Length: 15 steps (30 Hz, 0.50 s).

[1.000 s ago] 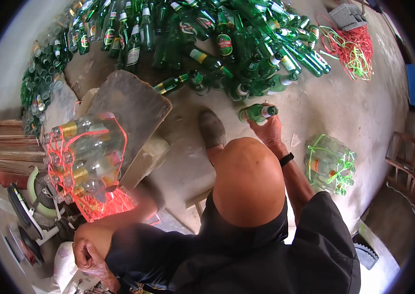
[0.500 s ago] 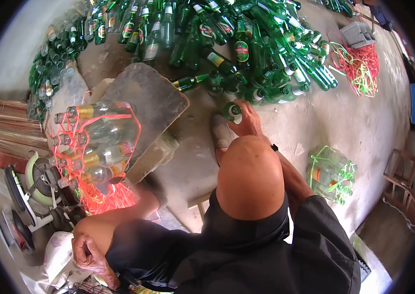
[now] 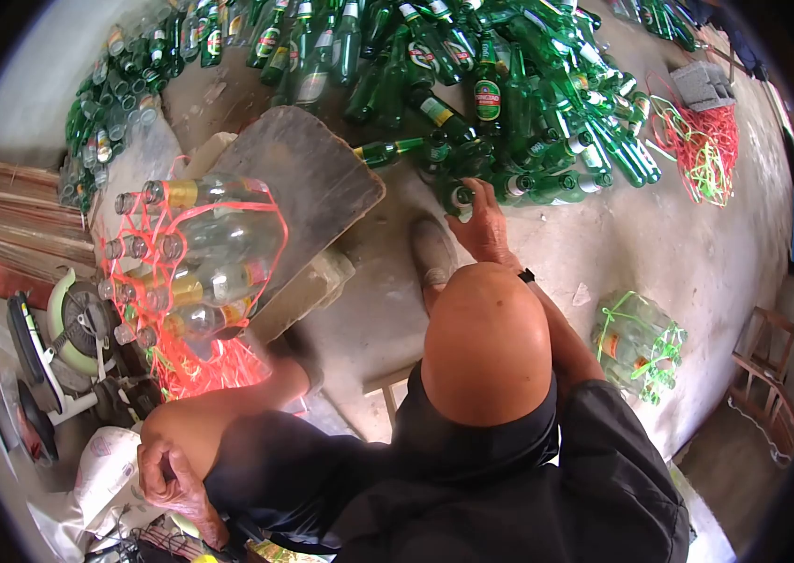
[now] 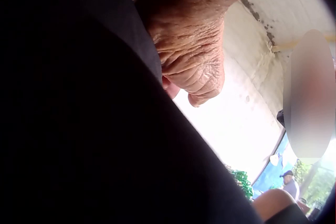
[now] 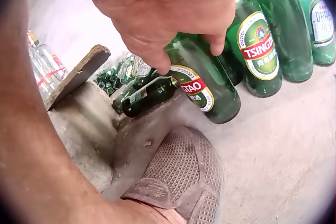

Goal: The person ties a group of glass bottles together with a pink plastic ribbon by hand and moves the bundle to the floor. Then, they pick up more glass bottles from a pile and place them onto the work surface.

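My right hand (image 3: pixel 483 230) grips a green bottle (image 3: pixel 458 199) by its upper part, beside a row of standing green bottles (image 3: pixel 547 188). In the right wrist view the thumb and fingers of that hand (image 5: pixel 173 14) pinch the held bottle (image 5: pixel 207 87), which leans slightly and shows a red and white label. Its base is at the floor, close to a labelled bottle (image 5: pixel 260 56). My left hand (image 3: pixel 174 483) rests on the left knee with loosely curled fingers, holding nothing; in the left wrist view this hand (image 4: pixel 191 50) is partly hidden by dark cloth.
Bottles tied with red strap (image 3: pixel 200 249) lie at left by a slab (image 3: pixel 308 178). A green-strapped bundle (image 3: pixel 636 342) stands on the right. Piled green bottles (image 3: pixel 397 56) spread across the back. A grey block (image 3: pixel 702 84) sits on red strapping (image 3: pixel 711 145). A shoe (image 5: pixel 184 176) is near the held bottle.
My right hand has carried the bottle back and slightly left to the end of the standing row. The head view has shifted. My left hand has stayed on the knee.
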Motion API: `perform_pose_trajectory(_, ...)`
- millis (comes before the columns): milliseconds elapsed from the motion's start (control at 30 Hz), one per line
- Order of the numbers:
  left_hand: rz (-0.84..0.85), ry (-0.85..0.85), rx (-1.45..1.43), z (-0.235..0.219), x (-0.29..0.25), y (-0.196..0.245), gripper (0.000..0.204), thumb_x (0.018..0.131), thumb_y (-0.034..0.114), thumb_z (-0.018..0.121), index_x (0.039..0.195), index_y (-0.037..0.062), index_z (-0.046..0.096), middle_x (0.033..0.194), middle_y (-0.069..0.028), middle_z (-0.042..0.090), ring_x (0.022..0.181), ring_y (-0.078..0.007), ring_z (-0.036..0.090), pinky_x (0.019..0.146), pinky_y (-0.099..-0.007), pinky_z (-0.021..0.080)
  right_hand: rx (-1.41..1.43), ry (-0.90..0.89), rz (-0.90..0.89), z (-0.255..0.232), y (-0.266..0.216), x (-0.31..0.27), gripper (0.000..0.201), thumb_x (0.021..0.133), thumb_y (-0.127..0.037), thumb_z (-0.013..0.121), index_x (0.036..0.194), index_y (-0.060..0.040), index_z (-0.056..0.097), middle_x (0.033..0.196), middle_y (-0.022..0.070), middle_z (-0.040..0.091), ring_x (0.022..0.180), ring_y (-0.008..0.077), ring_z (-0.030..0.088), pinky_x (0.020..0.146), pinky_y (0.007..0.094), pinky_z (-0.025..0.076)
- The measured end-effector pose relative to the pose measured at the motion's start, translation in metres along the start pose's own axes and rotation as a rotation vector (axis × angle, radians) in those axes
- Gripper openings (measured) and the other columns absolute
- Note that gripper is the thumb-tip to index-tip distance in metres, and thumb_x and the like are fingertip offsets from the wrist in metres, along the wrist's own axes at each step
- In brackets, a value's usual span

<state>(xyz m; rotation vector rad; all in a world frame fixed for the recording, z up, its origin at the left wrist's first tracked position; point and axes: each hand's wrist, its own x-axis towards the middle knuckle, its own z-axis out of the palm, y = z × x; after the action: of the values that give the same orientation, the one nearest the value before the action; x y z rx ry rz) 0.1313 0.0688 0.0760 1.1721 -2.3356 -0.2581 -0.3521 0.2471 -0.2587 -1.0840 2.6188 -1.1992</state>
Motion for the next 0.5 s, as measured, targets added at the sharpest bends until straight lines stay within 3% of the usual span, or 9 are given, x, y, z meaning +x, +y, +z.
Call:
perform_pose_trajectory(67, 0.002, 0.003, 0.004, -0.002, -0.001, 0.0, 0.016, 0.094, 0.016, 0.072, 0.097, 0.0, 0.069, 0.084, -0.0096, 0.064, 0.069, -0.02, 0.058, 0.06, -0.0317, 0.045, -0.001, -0.021, 0.086, 0.002, 0.001, -0.002, 0.084, 0.069, -0.013, 0.09, 0.141, -0.009, 0.047, 0.137, 0.0169, 0.054, 0.122, 0.0418, 0.058, 0.096, 0.0461, 0.055)
perform_pose_trajectory(167, -0.011, 0.02, -0.023, 0.003, 0.0, 0.015, 0.015, 0.096, 0.014, 0.071, 0.097, -0.0002, 0.068, 0.085, -0.0041, 0.061, 0.071, -0.0119, 0.053, 0.061, -0.0266, 0.041, -0.031, -0.014, 0.075, 0.001, 0.004, -0.004, 0.084, 0.073, -0.015, 0.088, 0.144, -0.0076, 0.045, 0.138, 0.0186, 0.051, 0.124, 0.0427, 0.056, 0.096, 0.0483, 0.054)
perform_pose_trajectory(500, -0.013, 0.055, -0.112, 0.004, 0.002, 0.019, 0.018, 0.09, 0.018, 0.079, 0.093, 0.0023, 0.069, 0.079, -0.0035, 0.062, 0.063, -0.0108, 0.053, 0.056, -0.0255, 0.039, -0.049, -0.073, 0.195, -0.023, 0.006, -0.008, 0.092, 0.071, -0.015, 0.09, 0.15, -0.0095, 0.043, 0.142, 0.0165, 0.05, 0.125, 0.0397, 0.057, 0.099, 0.0484, 0.053)
